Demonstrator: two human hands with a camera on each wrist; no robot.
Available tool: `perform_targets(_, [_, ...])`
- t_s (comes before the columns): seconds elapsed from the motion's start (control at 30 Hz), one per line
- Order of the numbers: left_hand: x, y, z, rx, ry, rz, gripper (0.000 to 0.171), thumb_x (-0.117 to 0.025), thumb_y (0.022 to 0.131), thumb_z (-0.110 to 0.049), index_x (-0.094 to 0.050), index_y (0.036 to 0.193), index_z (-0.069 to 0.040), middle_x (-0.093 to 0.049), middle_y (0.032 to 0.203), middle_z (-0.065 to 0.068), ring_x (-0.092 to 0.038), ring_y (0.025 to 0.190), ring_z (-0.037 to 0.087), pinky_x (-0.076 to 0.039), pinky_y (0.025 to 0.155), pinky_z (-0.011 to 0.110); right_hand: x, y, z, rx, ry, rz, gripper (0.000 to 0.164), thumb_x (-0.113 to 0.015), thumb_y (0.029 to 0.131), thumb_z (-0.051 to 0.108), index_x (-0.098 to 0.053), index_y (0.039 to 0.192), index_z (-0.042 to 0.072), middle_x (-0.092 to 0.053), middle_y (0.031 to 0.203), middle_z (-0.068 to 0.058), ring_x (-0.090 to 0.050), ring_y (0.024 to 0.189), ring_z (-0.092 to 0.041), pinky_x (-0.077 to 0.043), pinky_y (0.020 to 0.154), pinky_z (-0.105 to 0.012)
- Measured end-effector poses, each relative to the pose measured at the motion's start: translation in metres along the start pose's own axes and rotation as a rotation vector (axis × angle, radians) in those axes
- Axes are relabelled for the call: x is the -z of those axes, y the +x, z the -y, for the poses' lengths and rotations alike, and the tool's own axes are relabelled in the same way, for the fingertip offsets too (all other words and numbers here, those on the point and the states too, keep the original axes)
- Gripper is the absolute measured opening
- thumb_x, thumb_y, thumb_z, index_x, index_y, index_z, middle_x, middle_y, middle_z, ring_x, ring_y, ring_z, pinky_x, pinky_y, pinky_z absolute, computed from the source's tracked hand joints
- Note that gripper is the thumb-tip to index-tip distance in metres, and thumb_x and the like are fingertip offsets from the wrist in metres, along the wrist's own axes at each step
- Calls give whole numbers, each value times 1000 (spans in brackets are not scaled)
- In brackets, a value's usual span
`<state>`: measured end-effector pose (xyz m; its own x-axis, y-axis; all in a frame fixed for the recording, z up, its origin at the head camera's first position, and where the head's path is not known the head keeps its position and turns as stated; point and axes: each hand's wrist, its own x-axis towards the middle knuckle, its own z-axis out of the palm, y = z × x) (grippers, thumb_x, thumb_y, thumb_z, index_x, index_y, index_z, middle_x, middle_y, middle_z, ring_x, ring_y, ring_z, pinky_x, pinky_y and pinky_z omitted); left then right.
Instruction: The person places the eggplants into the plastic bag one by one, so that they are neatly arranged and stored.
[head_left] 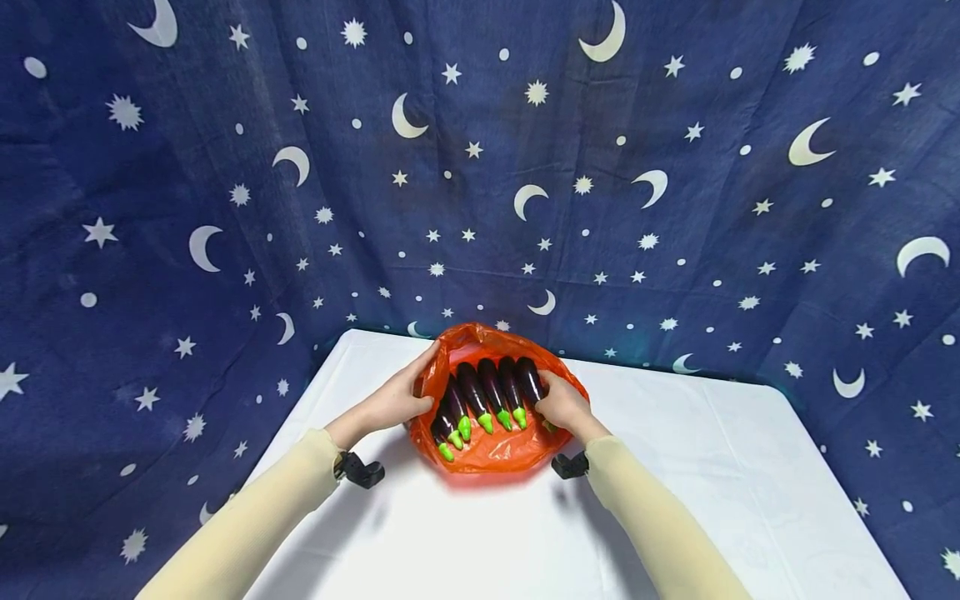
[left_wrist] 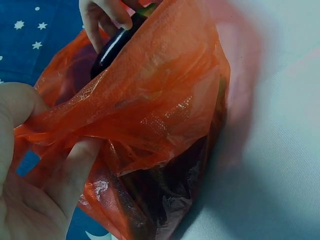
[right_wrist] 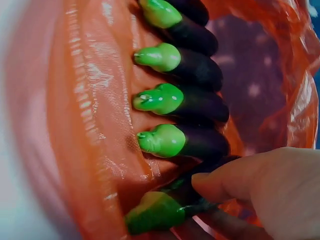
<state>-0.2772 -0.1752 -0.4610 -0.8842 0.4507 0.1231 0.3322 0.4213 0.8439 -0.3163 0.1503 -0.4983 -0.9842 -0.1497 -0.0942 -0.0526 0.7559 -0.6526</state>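
An orange-red plastic bag [head_left: 498, 454] lies with its mouth spread wide on the table. Inside it, several dark purple eggplants [head_left: 491, 390] with bright green caps lie side by side in a row. My left hand [head_left: 396, 398] holds the bag's left rim; the left wrist view shows the thin plastic [left_wrist: 150, 105] between thumb and fingers. Reaching in at the bag's right side, my right hand [head_left: 564, 407] grips the end eggplant [right_wrist: 159, 212], thumb over its dark body and fingers beneath. The same eggplant's glossy body [left_wrist: 117, 50] shows above the bag's edge in the left wrist view.
A white-covered table [head_left: 697, 467] extends in front and to both sides. Dark blue cloth [head_left: 480, 167] printed with moons and stars hangs behind the table and at its sides. Black wrist cameras [head_left: 362, 471] are strapped to both wrists.
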Motion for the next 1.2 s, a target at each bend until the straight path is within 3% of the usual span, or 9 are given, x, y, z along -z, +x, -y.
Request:
perform_targets(0.1, [0, 1, 0, -1, 10, 0, 102, -63, 84, 6, -10, 167, -23, -21, 168, 4, -47, 134, 27, -42, 108, 45, -1, 6, -3, -5, 133, 3, 68, -67, 84, -4, -48, 149, -1, -66, 113, -20, -63, 88, -28, -56, 79, -41])
perform_targets(0.2, [0, 1, -1, 3, 10, 1, 102, -64, 84, 6, -11, 167, -23, -21, 169, 3, -45, 136, 27, -41, 109, 45, -1, 11, -6, -38, 268, 27, 68, -67, 84, -7, -46, 149, -4, -67, 111, -23, -64, 93, -30, -57, 77, -39])
perform_targets(0.33, [-1, 1, -1, 1, -11, 7, 102, -64, 84, 6, -11, 167, -23, -20, 169, 3, -44, 137, 28, -40, 110, 46, 0, 17, -10, -85, 338, 35, 67, -67, 84, -10, -46, 148, -6, -66, 118, -24, -63, 97, -29, -56, 75, -34])
perform_targets(0.63, [-3, 2, -2, 4, -22, 4, 102, -64, 84, 6, -12, 167, -24, -21, 168, 4, -43, 138, 28, -39, 112, 46, -4, 21, -11, -89, 307, -6, 60, -68, 88, -5, -50, 145, -7, -64, 124, -26, -62, 107, -34, -55, 90, -44])
perform_targets(0.8, [-4, 1, -1, 6, -20, 8, 102, -64, 84, 6, -12, 167, -23, -21, 169, 3, -40, 141, 27, -36, 114, 46, -10, 18, -12, -39, 201, -58, 56, -70, 92, 1, -52, 144, -5, -66, 124, -24, -63, 110, -35, -51, 99, -49])
perform_targets(1.0, [-4, 2, -1, 2, -12, 9, 100, -64, 85, 4, -11, 167, -20, -20, 169, 6, -40, 142, 29, -35, 115, 48, -12, 17, -13, 0, 88, -61, 54, -68, 95, 10, -52, 146, -2, -66, 126, -21, -62, 113, -35, -47, 104, -52])
perform_targets(1.2, [-4, 1, -1, 20, -17, 12, 100, -64, 86, 3, -11, 167, -24, -20, 169, 2, -39, 143, 27, -35, 115, 47, -12, 17, -14, 8, 70, -50, 55, -66, 97, 12, -50, 147, -2, -64, 129, -21, -61, 116, -35, -45, 106, -53])
